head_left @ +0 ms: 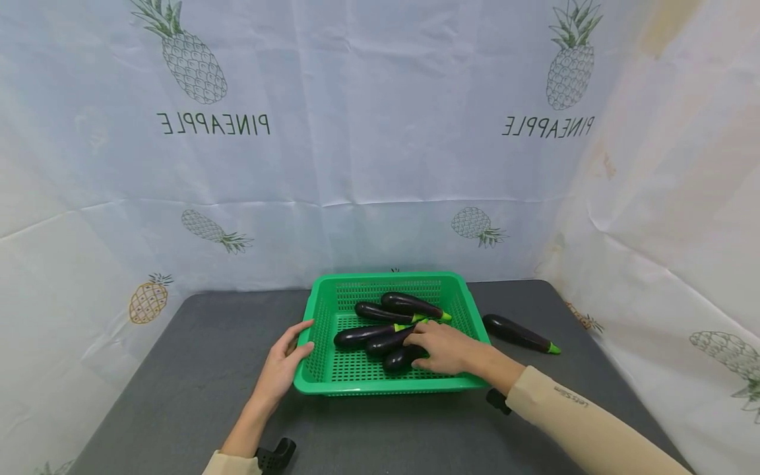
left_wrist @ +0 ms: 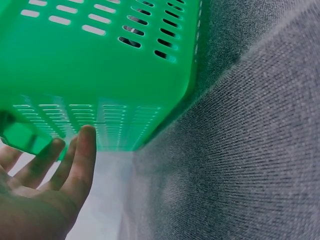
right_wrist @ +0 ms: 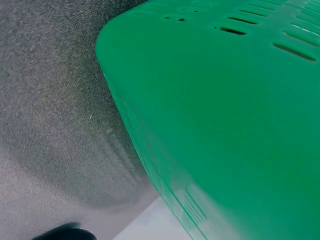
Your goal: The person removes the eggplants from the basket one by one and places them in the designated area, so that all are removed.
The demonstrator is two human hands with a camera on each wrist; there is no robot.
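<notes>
In the head view, a green plastic basket (head_left: 392, 386) with slotted walls holds several dark purple eggplants (head_left: 362, 336) with green stem ends. My right hand (head_left: 445, 348) reaches in over the right side and grips the stem half of the nearest eggplant (head_left: 399, 359), thumb on its near side. That hand is out of sight in the right wrist view, where the basket wall (right_wrist: 210, 125) fills most of the picture. At the left rim, my left hand (head_left: 280, 366) touches the basket with fingers spread; the left wrist view shows these fingers (left_wrist: 82, 165) loosely extended beside the end wall.
One more eggplant (head_left: 516, 333) lies on the dark grey tabletop (head_left: 208, 369), right of the basket. Behind and at both sides hangs a pale cloth (head_left: 380, 165) printed with pineapples. A dark rounded thing (right_wrist: 67, 233) shows at the right wrist view's bottom edge.
</notes>
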